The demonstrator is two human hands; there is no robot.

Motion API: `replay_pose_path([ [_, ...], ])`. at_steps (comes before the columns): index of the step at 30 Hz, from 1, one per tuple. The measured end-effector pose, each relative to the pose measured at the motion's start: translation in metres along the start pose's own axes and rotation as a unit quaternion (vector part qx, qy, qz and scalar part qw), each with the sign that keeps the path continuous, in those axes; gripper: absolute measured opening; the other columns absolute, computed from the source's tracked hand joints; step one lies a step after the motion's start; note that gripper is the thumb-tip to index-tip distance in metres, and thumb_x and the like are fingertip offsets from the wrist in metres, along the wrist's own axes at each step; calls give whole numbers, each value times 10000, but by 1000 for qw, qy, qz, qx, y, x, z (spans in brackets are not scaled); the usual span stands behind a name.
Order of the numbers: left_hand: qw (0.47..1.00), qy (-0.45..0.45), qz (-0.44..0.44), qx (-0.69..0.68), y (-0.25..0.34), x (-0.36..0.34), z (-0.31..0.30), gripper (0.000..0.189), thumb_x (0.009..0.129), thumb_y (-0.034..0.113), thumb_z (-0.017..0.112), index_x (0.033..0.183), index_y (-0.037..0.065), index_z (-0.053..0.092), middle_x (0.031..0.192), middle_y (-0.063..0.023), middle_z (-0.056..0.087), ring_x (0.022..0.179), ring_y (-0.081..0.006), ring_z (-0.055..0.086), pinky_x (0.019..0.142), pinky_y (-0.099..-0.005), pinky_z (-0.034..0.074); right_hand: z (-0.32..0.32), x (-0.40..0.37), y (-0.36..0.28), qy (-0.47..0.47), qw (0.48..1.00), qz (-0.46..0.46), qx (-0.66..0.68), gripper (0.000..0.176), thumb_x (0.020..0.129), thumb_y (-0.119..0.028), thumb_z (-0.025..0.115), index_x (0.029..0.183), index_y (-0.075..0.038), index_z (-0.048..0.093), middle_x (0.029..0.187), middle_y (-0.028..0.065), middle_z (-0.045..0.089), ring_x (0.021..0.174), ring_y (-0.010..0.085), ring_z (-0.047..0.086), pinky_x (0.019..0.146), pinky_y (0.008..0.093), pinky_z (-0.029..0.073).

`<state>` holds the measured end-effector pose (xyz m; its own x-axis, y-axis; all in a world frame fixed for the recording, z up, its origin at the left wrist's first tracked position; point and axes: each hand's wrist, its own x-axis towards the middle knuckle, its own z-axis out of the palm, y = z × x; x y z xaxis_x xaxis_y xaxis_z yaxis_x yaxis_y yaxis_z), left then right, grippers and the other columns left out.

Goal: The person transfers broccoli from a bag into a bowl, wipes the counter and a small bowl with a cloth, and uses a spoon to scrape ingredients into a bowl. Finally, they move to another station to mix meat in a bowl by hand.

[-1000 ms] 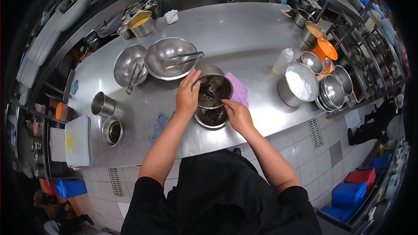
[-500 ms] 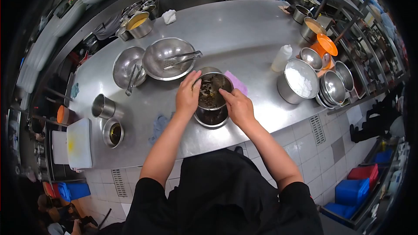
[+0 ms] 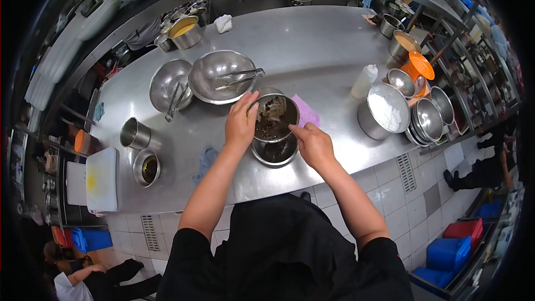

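Note:
My left hand [image 3: 242, 122] is closed round the left side of a steel pot [image 3: 274, 116], which is tilted so its inside faces me. Dark bits cling to its inner wall. On the right, my right hand [image 3: 313, 144] is pinched at the pot's rim; what its fingers hold is too small to make out. Just below the tilted pot stands a steel bowl [image 3: 275, 161] with dark contents. A pink cloth [image 3: 307, 111] lies behind my right hand, and a blue cloth [image 3: 208, 161] lies left of my left forearm.
Two large bowls [image 3: 222, 77] with tongs [image 3: 176, 101] stand at the back left. A pot of white stuff [image 3: 383, 110], a squeeze bottle [image 3: 364, 81] and stacked bowls [image 3: 428, 117] are at the right. A cutting board [image 3: 102, 180] is far left. A person [image 3: 83, 284] is at lower left.
My right hand has shifted slightly right and down along the pot's rim. Fewer dark bits show inside the pot. The view has shifted a little, and more of the people at both sides shows.

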<state>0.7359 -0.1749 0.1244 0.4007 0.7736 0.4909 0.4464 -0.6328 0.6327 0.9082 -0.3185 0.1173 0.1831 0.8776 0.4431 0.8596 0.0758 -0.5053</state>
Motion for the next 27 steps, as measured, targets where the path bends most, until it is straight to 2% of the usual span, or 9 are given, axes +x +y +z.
replay_pose_path([
  [4,1000,-8,-3,-1,4,-2,-1,354,980,300,483,1282,154,593,1316,-120,561,1201,-316,518,1006,-379,409,-2,7,-3,66,998,23,-6,288,799,-56,637,1069,-134,704,761,94,574,678,283,601,615,397,498],
  [9,1000,-9,-8,5,5,-1,-1,351,979,299,482,1279,158,595,1326,-115,554,1204,-308,515,1005,-376,411,0,-4,-1,-17,1000,17,7,322,775,-28,645,1076,-128,701,777,99,575,694,283,602,626,393,496],
  [13,1000,-13,-8,-3,15,-2,-4,342,971,261,511,1259,103,606,1305,-148,566,1201,-313,528,1014,-371,401,-6,9,-11,20,999,-15,39,319,769,-20,646,1065,-123,703,781,101,574,707,283,607,634,389,497],
  [16,999,-14,30,-4,18,-2,-3,335,963,250,525,1253,107,612,1303,-144,567,1190,-315,533,1008,-373,407,-8,15,-7,-15,998,-50,23,303,763,-36,634,1045,-116,710,783,105,582,718,296,613,629,403,499],
  [19,999,0,41,32,15,-3,-4,329,951,262,530,1251,161,619,1306,-109,564,1162,-306,536,963,-380,448,-17,14,4,-33,995,-92,-7,287,763,-43,638,1033,-108,712,779,104,584,707,294,612,621,404,501],
  [22,998,4,38,40,13,-5,-7,328,948,263,535,1248,163,620,1303,-109,566,1158,-306,538,961,-382,450,-25,11,3,-29,998,-49,-15,265,770,-49,633,1019,-97,710,772,110,584,701,302,613,618,408,505],
  [24,998,2,43,36,14,-5,-6,335,942,259,542,1253,161,616,1303,-106,566,1160,-303,536,962,-385,450,-14,7,9,27,999,-18,-5,265,781,-47,625,1029,-97,705,783,120,594,700,312,613,616,413,507],
  [27,997,6,54,52,14,-5,2,344,935,244,550,1262,158,609,1303,-103,566,1161,-306,533,960,-389,450,8,-8,10,-7,1000,25,-9,271,801,-44,616,1055,-96,696,788,130,599,713,321,615,629,414,506],
])
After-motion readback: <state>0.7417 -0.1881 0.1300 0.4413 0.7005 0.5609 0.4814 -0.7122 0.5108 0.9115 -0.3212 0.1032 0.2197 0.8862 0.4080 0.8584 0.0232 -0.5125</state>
